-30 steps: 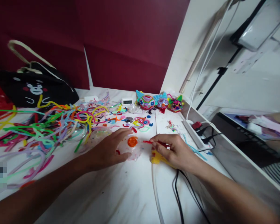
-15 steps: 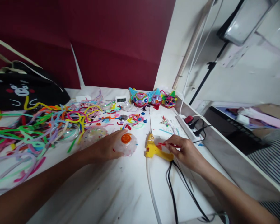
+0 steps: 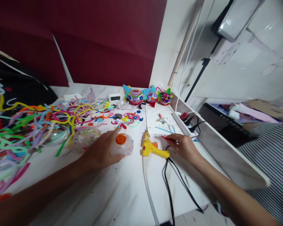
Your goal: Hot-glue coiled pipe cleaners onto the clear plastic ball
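My left hand [image 3: 101, 151] rests over a clear plastic dome [image 3: 124, 147] that has an orange coil stuck on top, fingers curled round its left side. My right hand [image 3: 184, 146] pinches a short red piece of pipe cleaner [image 3: 165, 137] just right of a yellow glue gun [image 3: 151, 148], which lies on the white table with its black cable [image 3: 172, 188] trailing toward me.
A tangle of coloured pipe cleaners [image 3: 37, 122] covers the left of the table. Three colourful finished faces [image 3: 151, 96] stand at the back by a small digital clock [image 3: 114, 97]. A white power strip [image 3: 184, 121] lies at the right edge. A black bag [image 3: 16, 91] sits far left.
My right hand has lifted off the glue gun and drawn back to the right with the red piece. The view has swung right; my left hand stays on the dome.
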Motion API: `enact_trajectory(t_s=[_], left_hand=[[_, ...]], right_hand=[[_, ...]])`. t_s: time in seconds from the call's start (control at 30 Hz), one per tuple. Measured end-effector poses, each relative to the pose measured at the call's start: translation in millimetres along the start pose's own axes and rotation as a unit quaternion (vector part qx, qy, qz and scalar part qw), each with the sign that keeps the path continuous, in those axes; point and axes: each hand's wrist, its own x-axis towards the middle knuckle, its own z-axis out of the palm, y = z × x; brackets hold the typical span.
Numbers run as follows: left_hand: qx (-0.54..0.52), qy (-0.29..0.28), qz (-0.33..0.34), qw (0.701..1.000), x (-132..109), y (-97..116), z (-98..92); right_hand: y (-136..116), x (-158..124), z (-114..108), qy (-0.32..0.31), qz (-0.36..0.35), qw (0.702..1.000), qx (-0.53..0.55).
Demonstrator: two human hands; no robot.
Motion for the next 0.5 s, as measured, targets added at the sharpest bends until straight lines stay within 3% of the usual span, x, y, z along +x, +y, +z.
enact_trajectory(t_s=[0.13, 0.3, 0.5], left_hand=[[0.029, 0.010, -0.029, 0.999, -2.7, 8.3, 6.3], [0.012, 0.059, 0.008, 0.998, -6.2, 3.3, 7.5], [-0.032, 0.064, 0.019, 0.997, -3.6, 3.4, 0.3]], right_hand=[[-4.6, 6.7, 4.2, -0.005, -0.022, 0.999, -0.025], [-20.7, -5.2, -0.5, -0.012, -0.066, 0.997, -0.031], [-39.9, -23.3, 2.5, -0.112, -0.089, 0.990, 0.011]])
